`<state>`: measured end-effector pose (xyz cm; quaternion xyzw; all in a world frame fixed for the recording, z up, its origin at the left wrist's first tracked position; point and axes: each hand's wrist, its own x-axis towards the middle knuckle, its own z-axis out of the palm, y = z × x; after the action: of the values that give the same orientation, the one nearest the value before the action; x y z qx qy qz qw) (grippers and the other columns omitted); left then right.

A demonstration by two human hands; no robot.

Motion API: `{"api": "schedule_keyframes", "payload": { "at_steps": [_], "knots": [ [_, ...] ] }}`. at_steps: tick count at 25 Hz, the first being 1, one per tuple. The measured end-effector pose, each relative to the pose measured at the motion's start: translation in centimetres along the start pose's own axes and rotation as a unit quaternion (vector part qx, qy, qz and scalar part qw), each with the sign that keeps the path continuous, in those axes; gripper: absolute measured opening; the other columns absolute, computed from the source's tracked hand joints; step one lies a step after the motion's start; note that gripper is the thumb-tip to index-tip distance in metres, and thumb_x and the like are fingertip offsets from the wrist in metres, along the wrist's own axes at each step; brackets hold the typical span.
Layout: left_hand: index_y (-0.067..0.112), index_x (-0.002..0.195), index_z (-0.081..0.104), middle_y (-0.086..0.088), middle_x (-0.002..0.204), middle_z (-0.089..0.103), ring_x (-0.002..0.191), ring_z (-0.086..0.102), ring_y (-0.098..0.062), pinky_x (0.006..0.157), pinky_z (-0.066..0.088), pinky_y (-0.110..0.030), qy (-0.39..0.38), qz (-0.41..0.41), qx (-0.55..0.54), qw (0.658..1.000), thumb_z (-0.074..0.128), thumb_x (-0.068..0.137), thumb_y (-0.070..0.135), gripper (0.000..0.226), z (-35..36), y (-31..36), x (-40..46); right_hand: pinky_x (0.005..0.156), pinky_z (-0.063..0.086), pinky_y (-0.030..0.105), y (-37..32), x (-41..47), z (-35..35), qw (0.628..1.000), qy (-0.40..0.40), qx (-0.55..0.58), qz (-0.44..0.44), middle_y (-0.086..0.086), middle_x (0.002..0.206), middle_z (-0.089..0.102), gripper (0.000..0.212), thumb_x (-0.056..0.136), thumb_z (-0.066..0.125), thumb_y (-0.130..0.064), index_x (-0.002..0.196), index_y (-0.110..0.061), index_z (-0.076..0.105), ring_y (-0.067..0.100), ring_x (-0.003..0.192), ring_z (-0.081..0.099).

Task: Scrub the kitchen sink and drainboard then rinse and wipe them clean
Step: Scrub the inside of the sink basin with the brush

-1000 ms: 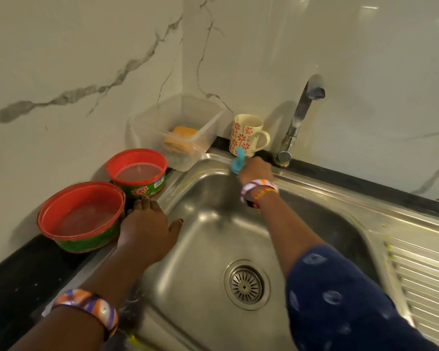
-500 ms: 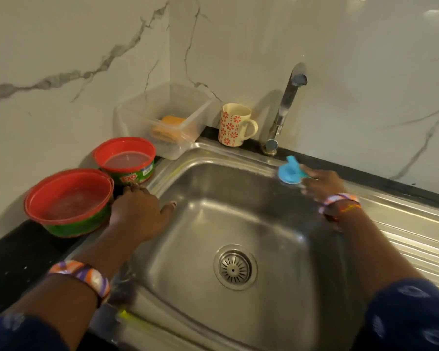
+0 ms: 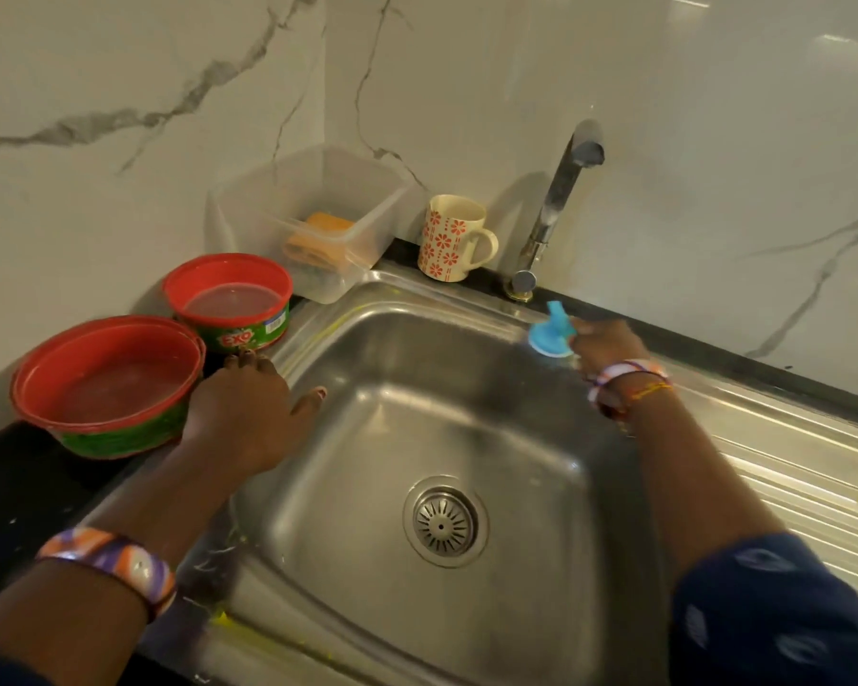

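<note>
Right hand (image 3: 603, 346) holds blue scrubber (image 3: 551, 334) on sink (image 3: 417, 388) rim, upper right; left hand (image 3: 241, 408) flat on left rim.

Pretty dim, warm light from overhead; glare streaks on the glossy wall (image 3: 714, 91) top right, soft shadows behind the tap (image 3: 556, 200), mild motion blur, fisheye bending at edges.

The black counter (image 3: 16, 492) carries a steel sink (image 3: 367, 438) with a ribbed drainboard (image 3: 788, 462) on its right side. At the back stand a clear plastic tub (image 3: 318, 215) (something orange lies inside) and a flowered mug (image 3: 452, 237), with the tap (image 3: 551, 210) near it. Two red-rimmed green containers (image 3: 105, 388) (image 3: 229, 304) sit left of the sink.
</note>
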<state>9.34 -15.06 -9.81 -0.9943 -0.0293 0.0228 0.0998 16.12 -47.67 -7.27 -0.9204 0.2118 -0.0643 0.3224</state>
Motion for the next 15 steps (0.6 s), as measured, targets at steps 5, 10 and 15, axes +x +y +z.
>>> {"api": "schedule_keyframes", "payload": {
  "at_steps": [5, 10, 15],
  "knots": [
    [-0.001, 0.141, 0.029, -0.017, 0.143, 0.038, 0.128, 0.043, -0.027, 0.093, 0.044, -0.031, -0.005, 0.002, 0.018, 1.000, 0.018, 0.094, 0.059, 0.077, 0.5, 0.3, 0.4, 0.080, 0.042, 0.027, -11.4, -0.3, 9.4, 0.993, -0.055, 0.053, -0.093, 0.016, 0.121, 0.061, 0.032, 0.097, 0.044, -0.018, 0.121, -0.003, 0.058, 0.030, 0.110, 0.058],
    [-0.001, 0.144, 0.026, -0.018, 0.146, 0.034, 0.132, 0.037, -0.027, 0.098, 0.041, -0.032, 0.000, 0.020, 0.004, 1.000, 0.019, 0.095, 0.057, 0.077, 1.0, -0.1, 0.7, 0.080, 0.047, 0.033, -16.1, 1.6, 11.4, 0.980, -0.156, 0.016, -0.120, 0.013, 0.105, 0.060, 0.035, 0.098, 0.042, -0.024, 0.121, -0.001, 0.056, 0.023, 0.095, 0.060],
    [0.000, 0.140, 0.032, -0.019, 0.144, 0.036, 0.131, 0.038, -0.028, 0.098, 0.040, -0.031, 0.010, 0.033, 0.003, 0.999, 0.019, 0.096, 0.056, 0.073, 0.9, -0.1, 0.7, 0.075, 0.044, 0.030, -15.6, 4.3, 11.6, 0.986, -0.129, 0.017, -0.103, 0.009, 0.096, 0.057, 0.031, 0.095, 0.048, -0.027, 0.113, -0.003, 0.058, 0.021, 0.088, 0.055]
  ]
}}
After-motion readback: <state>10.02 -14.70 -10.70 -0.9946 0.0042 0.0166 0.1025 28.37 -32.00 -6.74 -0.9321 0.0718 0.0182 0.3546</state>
